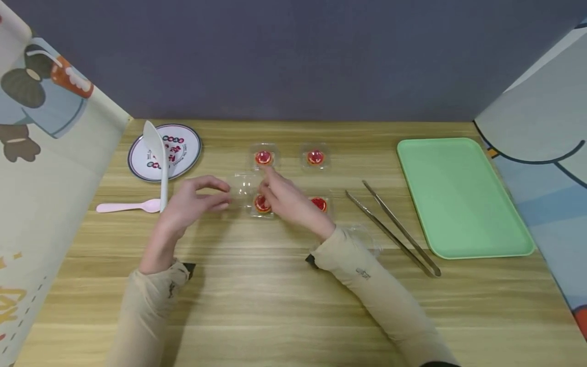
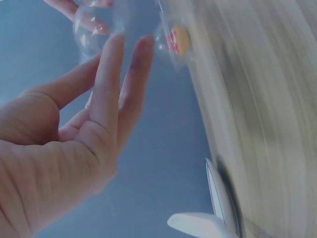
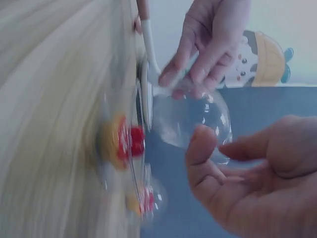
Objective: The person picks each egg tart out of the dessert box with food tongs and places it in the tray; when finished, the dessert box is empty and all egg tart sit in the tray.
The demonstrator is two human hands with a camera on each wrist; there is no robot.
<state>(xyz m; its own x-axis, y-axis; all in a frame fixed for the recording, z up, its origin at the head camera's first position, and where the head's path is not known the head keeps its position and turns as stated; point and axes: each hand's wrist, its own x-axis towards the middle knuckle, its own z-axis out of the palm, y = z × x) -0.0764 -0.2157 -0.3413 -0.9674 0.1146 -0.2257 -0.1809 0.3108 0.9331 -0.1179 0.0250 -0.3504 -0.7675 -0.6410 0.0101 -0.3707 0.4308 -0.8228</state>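
Left grip (image 1: 187, 203), barely parted, and right grip (image 1: 288, 199) pinch clear lid (image 3: 198, 114)

Wood-grain table (image 1: 257, 311), pale yellow-brown, streaks running side to side. Back wall (image 1: 293, 61) plain, dark blue-grey, rising at table's far edge. Left wall (image 1: 50, 199) off-white, cartoon print (image 1: 34, 74) with brown bow, orange-red drink, straw. Right wall (image 1: 545, 97) pale grey and light blue, bold dark outlines. Light soft, shadows faint.
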